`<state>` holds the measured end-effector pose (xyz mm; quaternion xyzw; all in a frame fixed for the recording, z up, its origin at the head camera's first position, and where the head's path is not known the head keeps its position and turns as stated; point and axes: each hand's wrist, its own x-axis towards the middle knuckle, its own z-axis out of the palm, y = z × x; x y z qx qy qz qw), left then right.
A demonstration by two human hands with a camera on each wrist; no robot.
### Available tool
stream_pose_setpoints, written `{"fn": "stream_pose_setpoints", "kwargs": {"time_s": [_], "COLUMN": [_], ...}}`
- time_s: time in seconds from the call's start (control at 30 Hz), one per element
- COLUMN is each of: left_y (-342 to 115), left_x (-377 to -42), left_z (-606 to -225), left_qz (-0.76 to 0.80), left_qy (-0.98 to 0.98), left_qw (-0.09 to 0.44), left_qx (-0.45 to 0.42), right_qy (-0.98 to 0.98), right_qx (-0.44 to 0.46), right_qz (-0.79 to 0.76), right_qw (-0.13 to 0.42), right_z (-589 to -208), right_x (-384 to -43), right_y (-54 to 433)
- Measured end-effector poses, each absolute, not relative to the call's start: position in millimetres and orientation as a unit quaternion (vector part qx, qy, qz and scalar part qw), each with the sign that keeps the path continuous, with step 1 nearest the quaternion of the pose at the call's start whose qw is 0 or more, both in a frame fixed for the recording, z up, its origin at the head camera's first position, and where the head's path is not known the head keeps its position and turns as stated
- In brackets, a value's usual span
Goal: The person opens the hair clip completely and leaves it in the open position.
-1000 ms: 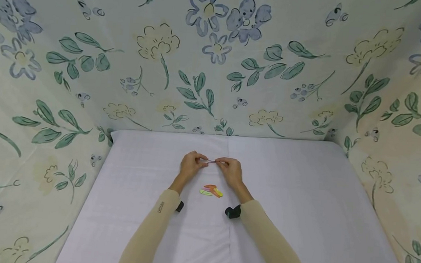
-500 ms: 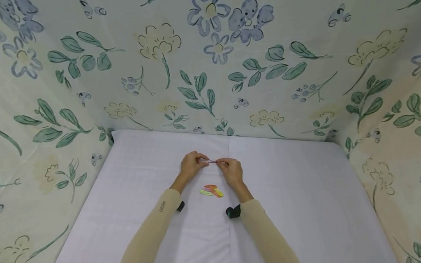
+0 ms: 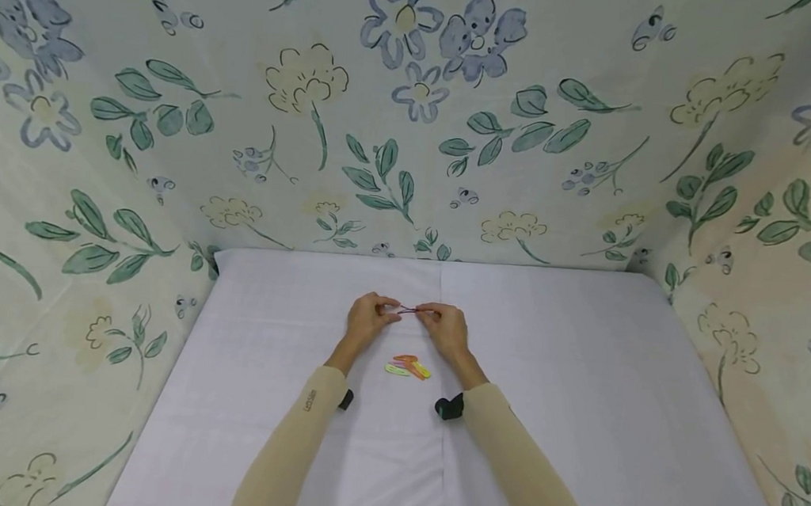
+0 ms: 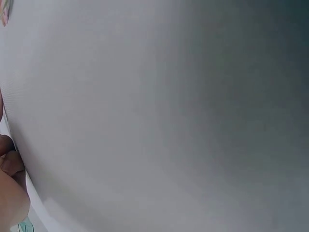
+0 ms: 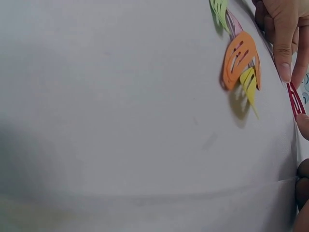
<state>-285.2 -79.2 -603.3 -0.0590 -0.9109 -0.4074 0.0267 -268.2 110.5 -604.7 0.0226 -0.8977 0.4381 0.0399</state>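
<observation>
A red snap hair clip is stretched between both hands above the white cloth, seen larger as the red clip in the right wrist view. Its left end meets the thumb and fingertip of my left hand, while my right hand pinches the other end. The two arms of the clip look spread apart towards the left. Closer to the body lies a small pile of hair clips in orange, yellow, light green and pink. The left wrist view catches only part of my left hand at its edge.
A white cloth with a seam down its middle covers the table. Flower-printed fabric hangs behind and at both sides. Dark wrist devices sit by the sleeve cuffs.
Both hands stay almost in place with the red hair clip between them. The pile of clips has not moved.
</observation>
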Motion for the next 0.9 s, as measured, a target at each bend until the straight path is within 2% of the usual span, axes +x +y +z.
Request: {"fn": "stream_pose_setpoints", "kwargs": {"time_s": [0.6,0.9], "left_y": [-90.7,-96.6], "left_x": [-271.9,-261.1], "left_z": [-599.3,-598.6], "left_qz": [-0.411,-0.425], "left_qy": [-0.908,-0.902], "left_qw": [0.028,0.011], "left_qx": [-0.071,-0.079], "right_qy": [-0.858,-0.845], "right_qx": [0.038,0.018], "right_qz": [0.510,0.533], "right_qw": [0.055,0.034], "right_z": [-609.4,-609.5], "right_x": [-261.1,-245.6], "right_y": [121.5,129.4]}}
